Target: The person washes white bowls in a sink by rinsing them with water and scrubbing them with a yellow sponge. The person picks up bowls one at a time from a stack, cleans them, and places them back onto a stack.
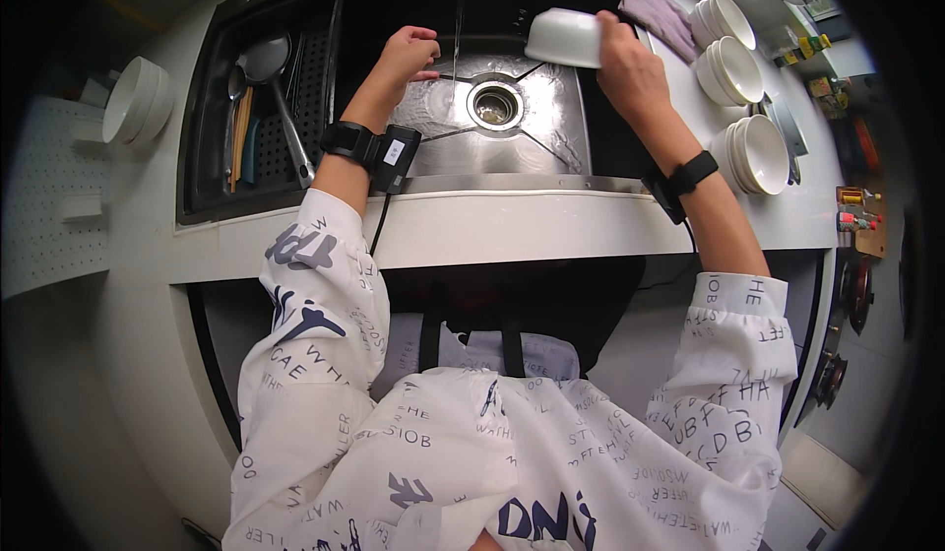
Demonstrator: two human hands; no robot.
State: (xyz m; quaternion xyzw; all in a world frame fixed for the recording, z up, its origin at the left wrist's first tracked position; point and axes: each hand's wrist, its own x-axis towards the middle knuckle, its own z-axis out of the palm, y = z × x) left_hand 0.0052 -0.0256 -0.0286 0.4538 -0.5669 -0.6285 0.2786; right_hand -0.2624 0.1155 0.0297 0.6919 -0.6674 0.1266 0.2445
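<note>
My right hand (pixel 631 67) grips a white bowl (pixel 565 37) by its edge and holds it tilted on its side over the right part of the sink. Drops fly beside the bowl. My left hand (pixel 408 57) hangs over the sink with fingers apart and nothing in it, just left of a thin stream of running water (pixel 459 26). Below lies the wet steel sink bottom (pixel 443 148) with a round drain (pixel 495 106). The tap's spout is out of view.
Stacks of white bowls (pixel 760 153) line the counter at right, beside a purple cloth (pixel 657 12). A black drain tray (pixel 196 145) at left holds a ladle (pixel 267 60), chopsticks (pixel 240 134) and a spoon. More white bowls (pixel 136 100) stand on the left counter, near a white perforated board (pixel 52 182).
</note>
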